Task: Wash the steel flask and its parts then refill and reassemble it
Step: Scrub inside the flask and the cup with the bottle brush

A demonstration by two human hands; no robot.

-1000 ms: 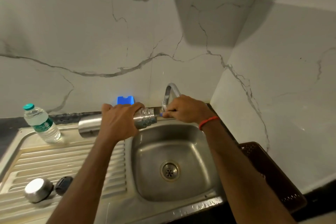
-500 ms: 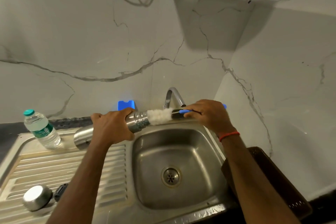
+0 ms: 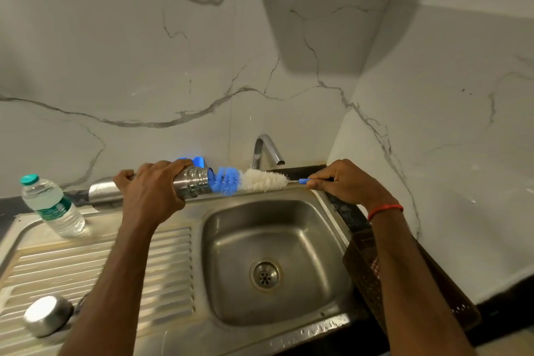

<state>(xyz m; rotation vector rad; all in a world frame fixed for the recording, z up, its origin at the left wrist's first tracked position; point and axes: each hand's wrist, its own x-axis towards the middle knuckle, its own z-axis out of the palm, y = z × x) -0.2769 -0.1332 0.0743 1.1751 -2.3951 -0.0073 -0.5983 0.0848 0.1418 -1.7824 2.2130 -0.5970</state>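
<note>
**Brush at the flask's mouth, over the sink**

At mid-frame the left hand (image 3: 153,191) is wrapped round the steel flask (image 3: 195,185) and holds it sideways, mouth to the right, above the back rim of the sink (image 3: 225,254). The right hand (image 3: 344,182) pinches the blue handle of a brush (image 3: 260,180). Its blue and white bristles lie just outside the mouth, with the tip inside. The left hand's fingers hide the flask's middle, and the handle's end is lost in the right hand. A steel cap (image 3: 47,315) sits at the lower left.
</note>
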